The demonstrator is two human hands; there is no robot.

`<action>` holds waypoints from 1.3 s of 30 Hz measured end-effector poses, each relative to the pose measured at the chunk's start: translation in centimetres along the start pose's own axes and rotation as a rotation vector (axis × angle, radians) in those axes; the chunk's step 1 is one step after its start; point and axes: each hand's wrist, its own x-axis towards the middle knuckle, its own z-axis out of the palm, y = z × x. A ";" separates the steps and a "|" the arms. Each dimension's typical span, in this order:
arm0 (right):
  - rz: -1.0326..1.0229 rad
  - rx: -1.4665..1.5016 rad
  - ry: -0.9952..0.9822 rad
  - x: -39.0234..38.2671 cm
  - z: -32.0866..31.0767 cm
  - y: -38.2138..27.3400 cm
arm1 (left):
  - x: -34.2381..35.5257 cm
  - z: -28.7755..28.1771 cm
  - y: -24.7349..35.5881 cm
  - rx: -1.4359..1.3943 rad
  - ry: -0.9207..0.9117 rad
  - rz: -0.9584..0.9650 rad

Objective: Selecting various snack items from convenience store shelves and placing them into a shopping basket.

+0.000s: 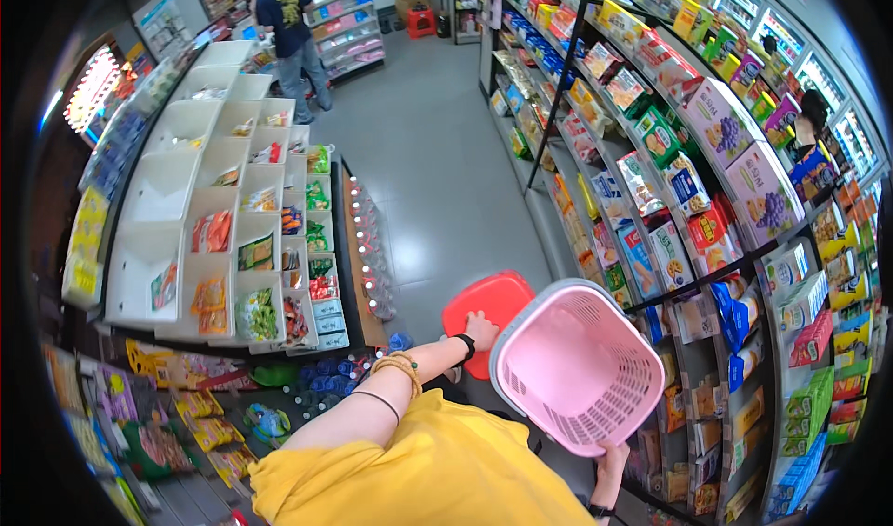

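Note:
My left hand [481,331] reaches forward, its fingers bent down at the middle of a red plastic stool's square seat [507,291]. The fingertips are partly hidden against the seat. A pink shopping basket [567,359] with slotted sides and a grey rim tilts in front of me on the right, its open top turned up toward me. Nothing lies inside it. My right hand [611,464] is closed on the basket's near right edge. The basket overlaps the right side of the stool in view.
Tiered white bins [149,266] of packaged snacks stand on the left, with bottles [372,247] along their base. Shelves [642,154] of boxes and bags line the right. A grey-floored aisle [437,173] runs ahead. One person [288,42] stands far left; another [812,145] is behind the right shelves.

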 end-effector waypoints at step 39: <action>0.150 -0.221 0.052 32.6 48.1 -12.1 | 29.0 -23.7 -50.6 -0.124 -0.187 -0.354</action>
